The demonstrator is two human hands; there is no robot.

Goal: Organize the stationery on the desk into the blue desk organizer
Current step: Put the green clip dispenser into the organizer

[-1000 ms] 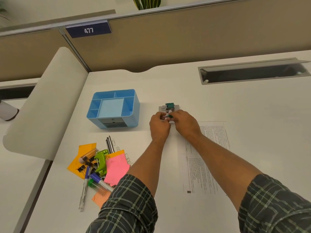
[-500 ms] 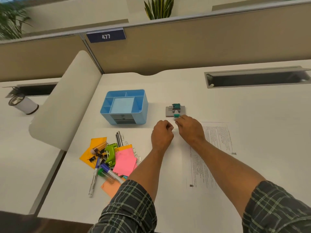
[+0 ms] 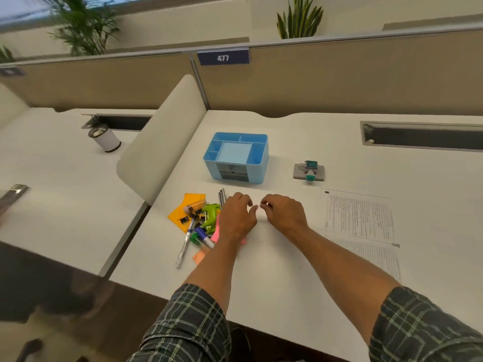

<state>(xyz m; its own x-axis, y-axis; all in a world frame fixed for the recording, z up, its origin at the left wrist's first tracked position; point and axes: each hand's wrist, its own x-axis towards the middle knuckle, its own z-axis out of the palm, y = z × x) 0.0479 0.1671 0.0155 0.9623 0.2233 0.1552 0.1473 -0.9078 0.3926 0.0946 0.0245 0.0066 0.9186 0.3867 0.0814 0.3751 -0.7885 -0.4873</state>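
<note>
Nearest you, your left hand [image 3: 236, 218] and right hand [image 3: 283, 214] hover with loosely curled fingers holding nothing, beside the unsorted stationery pile [image 3: 200, 223]; beyond sits the blue desk organizer [image 3: 236, 158], apparently unfilled, so next you likely pick 1 item.

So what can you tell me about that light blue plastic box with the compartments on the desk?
The light blue plastic desk organizer stands upright on the white desk, beyond the heap of stationery. Its open top is split into a large square middle section with narrower compartments along the back and both sides; all look empty. The front face shows a grey drawer-like panel. Its corners are rounded. Neither hand touches it, and nothing leans against it.
</note>
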